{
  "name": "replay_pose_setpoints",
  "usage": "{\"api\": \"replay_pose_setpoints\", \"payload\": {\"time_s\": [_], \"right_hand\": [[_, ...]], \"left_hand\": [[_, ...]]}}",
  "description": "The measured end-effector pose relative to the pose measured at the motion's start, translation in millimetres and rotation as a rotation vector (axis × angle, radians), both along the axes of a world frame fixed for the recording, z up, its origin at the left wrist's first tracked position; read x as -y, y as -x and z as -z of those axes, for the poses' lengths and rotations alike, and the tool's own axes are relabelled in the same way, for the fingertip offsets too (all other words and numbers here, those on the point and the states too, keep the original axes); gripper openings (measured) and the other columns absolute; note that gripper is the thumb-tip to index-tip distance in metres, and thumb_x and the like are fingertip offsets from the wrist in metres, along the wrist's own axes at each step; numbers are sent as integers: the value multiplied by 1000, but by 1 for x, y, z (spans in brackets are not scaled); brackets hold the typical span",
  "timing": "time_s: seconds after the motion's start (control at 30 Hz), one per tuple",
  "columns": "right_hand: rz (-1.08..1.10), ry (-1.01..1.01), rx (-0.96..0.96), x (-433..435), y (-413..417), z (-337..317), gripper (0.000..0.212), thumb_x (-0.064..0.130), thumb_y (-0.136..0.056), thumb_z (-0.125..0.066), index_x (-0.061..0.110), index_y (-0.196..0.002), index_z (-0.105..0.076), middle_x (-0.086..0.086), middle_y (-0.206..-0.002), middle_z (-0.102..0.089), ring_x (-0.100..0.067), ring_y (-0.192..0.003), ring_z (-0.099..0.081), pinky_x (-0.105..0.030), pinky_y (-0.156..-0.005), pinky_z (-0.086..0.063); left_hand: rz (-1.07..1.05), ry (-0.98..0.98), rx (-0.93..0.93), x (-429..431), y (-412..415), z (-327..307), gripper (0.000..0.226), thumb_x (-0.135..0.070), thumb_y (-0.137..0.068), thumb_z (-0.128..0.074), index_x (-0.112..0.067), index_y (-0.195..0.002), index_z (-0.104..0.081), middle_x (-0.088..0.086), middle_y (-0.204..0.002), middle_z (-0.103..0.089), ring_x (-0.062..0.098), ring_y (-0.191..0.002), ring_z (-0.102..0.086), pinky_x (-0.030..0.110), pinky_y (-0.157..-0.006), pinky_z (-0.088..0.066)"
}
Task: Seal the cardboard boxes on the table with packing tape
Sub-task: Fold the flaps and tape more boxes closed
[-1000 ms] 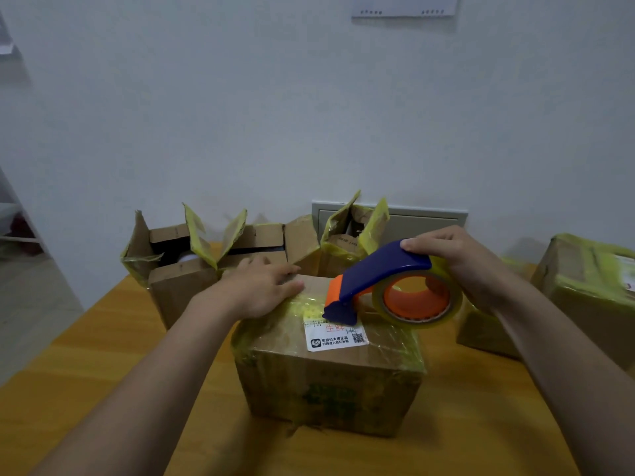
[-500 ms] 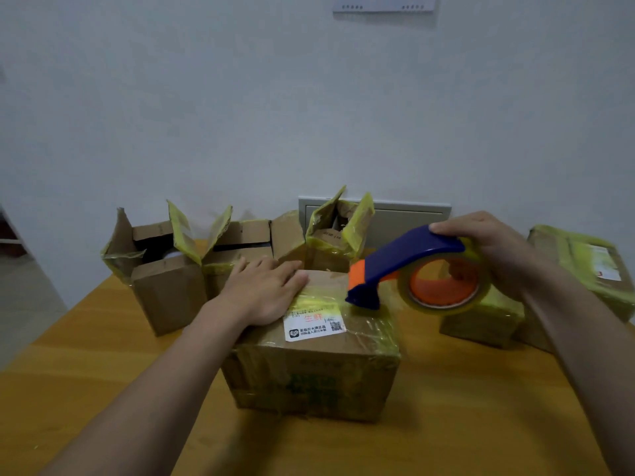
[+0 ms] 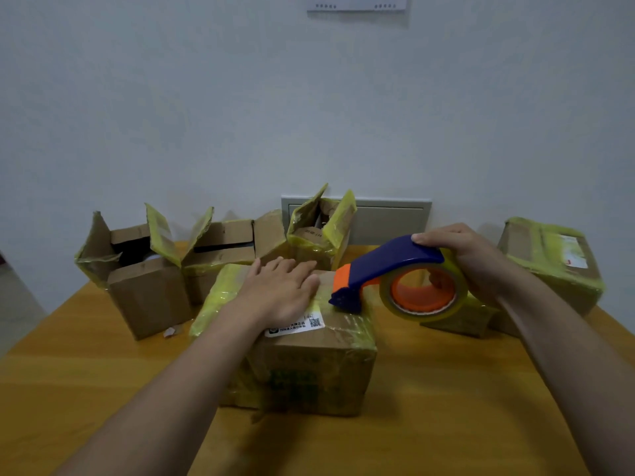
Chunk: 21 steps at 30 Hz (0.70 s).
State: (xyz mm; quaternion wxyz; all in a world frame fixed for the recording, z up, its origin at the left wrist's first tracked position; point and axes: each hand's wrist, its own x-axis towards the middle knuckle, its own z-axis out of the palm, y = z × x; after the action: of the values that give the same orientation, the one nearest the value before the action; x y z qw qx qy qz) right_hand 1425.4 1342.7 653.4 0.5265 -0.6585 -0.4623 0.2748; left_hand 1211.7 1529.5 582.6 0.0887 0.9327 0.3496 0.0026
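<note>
Pointing left, tape dispenser nose touches box; right grip holds it, left grip flat atop.

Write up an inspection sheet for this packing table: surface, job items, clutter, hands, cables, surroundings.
Surface: orange-brown wooden table.
Job's things: taped front box with a white label; blue and orange tape dispenser, nose at that box's top right edge; open left box, open middle box and open back box with flaps up; large taped box and small taped box at the right.
Clutter: cardboard scrap beside the open left box.
Hands: left hand flat on the front box; right hand grips the dispenser.
Cables: nothing seen.
Surroundings: pale wall, grey panel.
</note>
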Motion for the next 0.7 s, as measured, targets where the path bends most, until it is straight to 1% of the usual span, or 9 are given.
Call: {"api": "replay_pose_setpoints", "payload": {"time_s": [0.1,0.2,0.27,0.3,0.37,0.43,0.47,0.57,0.7], "right_hand": [[42,-38,-81,12,-15,-8,24,16,-91,-62,2,-73,-70,-2,-52,-63,-12,-43,-58,-19,-42,-46],[26,-3,7,18,-21,-1,30,32,-79,-72,2,-81,-74,-6,-64,-69,-13,-56,-65,-18,-50,-50],[56,-5,25,19,-22,7,34,39,-80,-68,6,-80,-76,-4,-67,-71,-11,-60,-66,-17,-51,-49],[66,-11,10,19,-22,9,31,37,-85,-68,7,-79,-76,-2,-65,-70,-9,-58,-65,-16,-50,-48],[73,-12,-7,20,-24,12,29,32,-91,-66,7,-79,-75,0,-63,-69,-8,-57,-64,-16,-50,-47],[63,-5,10,23,-26,13,33,38,-86,-67,7,-82,-75,0,-66,-70,-8,-60,-65,-18,-54,-47],[52,-1,14,24,-27,15,33,40,-84,-66,8,-81,-75,0,-66,-70,-8,-61,-65,-18,-55,-48],[37,-4,-20,29,-28,15,28,26,-95,-61,7,-76,-71,2,-59,-67,-7,-53,-63,-15,-50,-48],[108,-66,-52,45,-41,9,29,13,-97,-55,4,-73,-70,2,-54,-65,-7,-49,-60,-15,-46,-46]], "left_hand": [[-1,2,6,3,1,-1,61,-62,-105,-9,-42,-162,-18,0,-170,-23,22,-159,-10,52,-128,1],[-10,6,-37,4,-2,-6,63,-65,-104,-10,-41,-162,-17,0,-171,-20,23,-160,-7,55,-127,3],[-20,4,-61,7,-9,-15,61,-59,-107,-13,-36,-164,-15,1,-173,-11,25,-160,-1,58,-127,6],[-14,11,-45,11,-15,-19,59,-53,-109,-16,-33,-165,-16,0,-174,-9,25,-160,1,57,-127,7],[12,83,45,21,-28,-22,54,-42,-111,-23,-29,-164,-22,-1,-173,-14,22,-160,-3,55,-127,7],[17,135,86,29,-40,-17,53,-45,-111,-21,-33,-162,-28,-4,-171,-23,20,-159,-10,53,-128,5],[13,112,71,31,-43,-12,54,-50,-110,-18,-35,-161,-29,-5,-170,-26,19,-158,-14,53,-128,3],[10,49,52,29,-45,-5,57,-58,-108,-14,-41,-160,-29,-6,-167,-31,19,-156,-20,54,-128,-1],[19,35,41,31,-41,-4,61,-62,-106,-11,-41,-160,-27,-4,-166,-33,21,-155,-21,54,-128,0]]}}
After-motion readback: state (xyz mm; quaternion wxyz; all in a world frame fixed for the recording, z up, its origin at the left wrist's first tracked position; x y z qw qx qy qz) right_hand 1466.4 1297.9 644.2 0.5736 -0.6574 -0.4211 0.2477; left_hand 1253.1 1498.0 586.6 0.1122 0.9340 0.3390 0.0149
